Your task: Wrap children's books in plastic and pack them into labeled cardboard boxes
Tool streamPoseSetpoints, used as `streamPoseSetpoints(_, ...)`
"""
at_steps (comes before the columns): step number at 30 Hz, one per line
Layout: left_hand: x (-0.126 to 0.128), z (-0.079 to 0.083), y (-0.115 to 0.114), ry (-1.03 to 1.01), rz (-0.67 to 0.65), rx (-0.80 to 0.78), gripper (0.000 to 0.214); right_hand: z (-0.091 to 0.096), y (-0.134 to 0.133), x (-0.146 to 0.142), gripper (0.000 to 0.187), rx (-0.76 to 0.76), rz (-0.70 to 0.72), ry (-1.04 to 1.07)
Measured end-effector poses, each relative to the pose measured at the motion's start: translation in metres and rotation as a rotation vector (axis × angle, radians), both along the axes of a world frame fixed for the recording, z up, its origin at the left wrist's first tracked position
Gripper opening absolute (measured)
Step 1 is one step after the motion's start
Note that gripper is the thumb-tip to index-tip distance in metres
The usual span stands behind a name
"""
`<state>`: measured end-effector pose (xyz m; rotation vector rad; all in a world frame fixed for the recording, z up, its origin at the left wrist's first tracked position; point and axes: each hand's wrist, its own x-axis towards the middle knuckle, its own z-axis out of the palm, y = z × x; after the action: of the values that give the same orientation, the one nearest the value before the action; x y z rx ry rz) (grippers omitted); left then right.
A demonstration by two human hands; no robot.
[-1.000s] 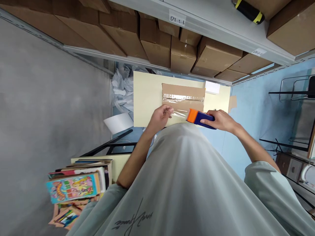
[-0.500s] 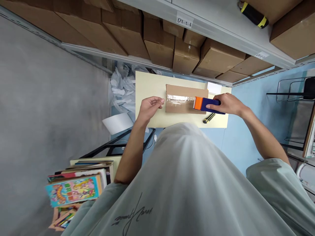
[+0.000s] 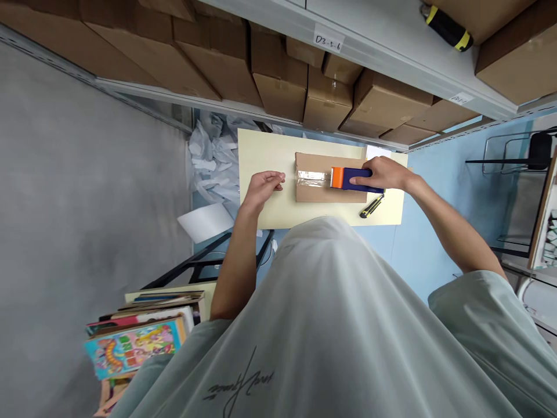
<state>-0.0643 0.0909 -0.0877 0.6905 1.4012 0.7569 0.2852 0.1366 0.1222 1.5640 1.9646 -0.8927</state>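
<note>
My right hand (image 3: 383, 173) is closed round a dark blue and orange tape dispenser (image 3: 357, 179), its toothed orange end over the top of a small cardboard box (image 3: 331, 196). Shiny clear tape (image 3: 312, 178) runs along the middle of the box, from its left edge to the dispenser. Just left of the box, a little apart from it, my left hand (image 3: 262, 188) is held with curled fingers pinched together. Whatever is between those fingertips, if anything, is too small to make out. A black and yellow box cutter (image 3: 372, 206) lies in front of the box's right end.
The box sits on a pale yellow tabletop (image 3: 265, 215). Cardboard boxes (image 3: 328, 96) fill a grey shelf (image 3: 391, 64) above its far side. Crumpled white wrapping (image 3: 213, 157) lies to the left. Books (image 3: 134, 342) are stacked at lower left. Another yellow-black tool (image 3: 448, 28) rests on the shelf.
My right hand has moved the tape dispenser left along the box top. My left hand stays pinched beside the box's left end, slightly farther from it.
</note>
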Motion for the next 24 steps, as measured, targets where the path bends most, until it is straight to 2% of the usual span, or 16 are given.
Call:
streamPoseSetpoints(6,0.002,-0.015,-0.001,-0.022,-0.019,-0.044,0.039,-0.005,0.007,-0.012,0.07,-0.032,-0.016,-0.037)
streamPoseSetpoints(12,0.027,-0.029,-0.002,-0.115,-0.026,-0.096,0.054,-0.011,0.009,-0.015,0.072,-0.026,0.038,-0.095)
streamPoseSetpoints(14,0.033,-0.034,-0.005,-0.078,-0.031,-0.126,0.058,-0.013,0.01,-0.017,0.073,-0.018,0.063,-0.131)
streamPoseSetpoints(16,0.035,-0.037,-0.011,0.054,-0.044,-0.131,0.065,-0.015,0.01,-0.02,0.075,-0.013,0.071,-0.18)
streamPoseSetpoints(19,0.033,-0.032,-0.025,0.302,-0.048,-0.007,0.077,-0.017,0.01,-0.021,0.076,-0.029,0.069,-0.218)
streamPoseSetpoints(21,0.036,-0.021,-0.033,0.398,-0.045,0.155,0.085,-0.019,0.009,-0.02,0.074,-0.045,0.065,-0.212)
streamPoseSetpoints(23,0.046,-0.004,-0.036,0.468,-0.153,0.382,0.103,-0.022,0.008,-0.018,0.071,-0.05,0.06,-0.198)
streamPoseSetpoints(24,0.055,0.004,-0.035,0.509,-0.27,0.517,0.117,-0.023,0.008,-0.017,0.071,-0.045,0.058,-0.193)
